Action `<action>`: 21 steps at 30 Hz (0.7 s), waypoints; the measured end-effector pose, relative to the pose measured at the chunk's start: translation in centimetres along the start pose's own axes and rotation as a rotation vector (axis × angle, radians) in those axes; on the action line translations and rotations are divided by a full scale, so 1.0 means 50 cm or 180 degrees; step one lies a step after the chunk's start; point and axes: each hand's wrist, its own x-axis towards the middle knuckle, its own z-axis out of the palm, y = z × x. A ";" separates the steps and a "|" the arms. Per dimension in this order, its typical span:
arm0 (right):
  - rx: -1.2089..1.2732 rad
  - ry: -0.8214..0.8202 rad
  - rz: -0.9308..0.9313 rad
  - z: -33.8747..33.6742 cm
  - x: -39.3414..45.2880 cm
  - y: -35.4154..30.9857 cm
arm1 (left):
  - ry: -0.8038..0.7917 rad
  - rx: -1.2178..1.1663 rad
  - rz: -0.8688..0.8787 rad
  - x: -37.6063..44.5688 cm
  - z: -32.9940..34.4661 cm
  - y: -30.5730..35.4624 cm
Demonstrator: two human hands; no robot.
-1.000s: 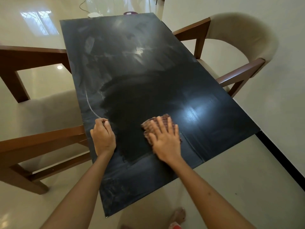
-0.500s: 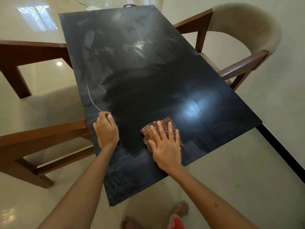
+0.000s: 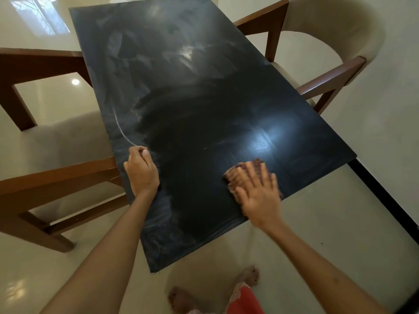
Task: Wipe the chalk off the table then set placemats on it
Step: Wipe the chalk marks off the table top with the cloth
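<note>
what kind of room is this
Most likely a home dining area: a dark table with armchairs drawn up on both sides, one with a cream padded back, and a glossy tiled floor. The person is barefoot, which suggests a home.

Glossy cream floor (image 3: 340,234), wooden chairs left (image 3: 52,177) and right (image 3: 328,80), window glare.

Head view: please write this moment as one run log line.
phase: wiping | right hand: flat on cloth | left hand: curled, on table | chalk: remains far end
</note>
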 end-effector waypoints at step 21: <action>0.0198 -0.0522 -0.1732 0.057 -0.223 -0.391 | 0.0090 -0.0911 -0.0608 0.023 -0.019 0.016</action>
